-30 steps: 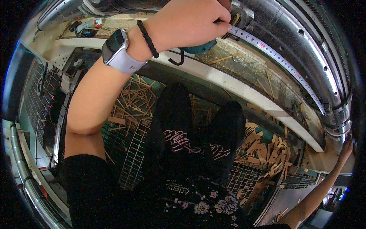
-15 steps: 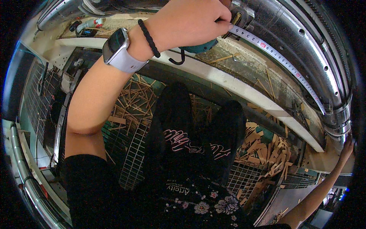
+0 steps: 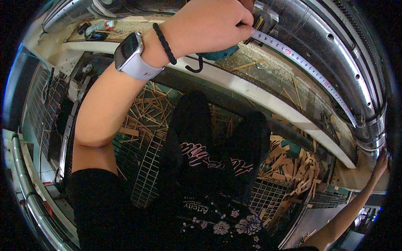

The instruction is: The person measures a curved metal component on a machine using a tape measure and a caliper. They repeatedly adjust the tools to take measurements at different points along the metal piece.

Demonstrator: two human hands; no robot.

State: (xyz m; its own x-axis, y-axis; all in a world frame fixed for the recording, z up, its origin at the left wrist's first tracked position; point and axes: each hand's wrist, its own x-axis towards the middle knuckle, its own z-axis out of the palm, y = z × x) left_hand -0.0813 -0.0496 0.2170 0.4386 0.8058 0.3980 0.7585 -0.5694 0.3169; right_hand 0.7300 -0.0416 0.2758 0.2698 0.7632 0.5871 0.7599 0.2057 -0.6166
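Glossy metal duct [image 3: 335, 54]; rough wood offcuts [image 3: 293, 163]; matt tape blade [image 3: 310, 69].

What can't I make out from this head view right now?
- Tape measure case: mostly hidden under the left hand.
- Far end of the tape blade: lost in the fisheye bend beside the metal duct.
- Right hand: at the picture's rim, too small to tell its grip.

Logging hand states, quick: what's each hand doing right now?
Left hand: closed on the tape measure.
Right hand: at the tape's far end; grip cannot be told.
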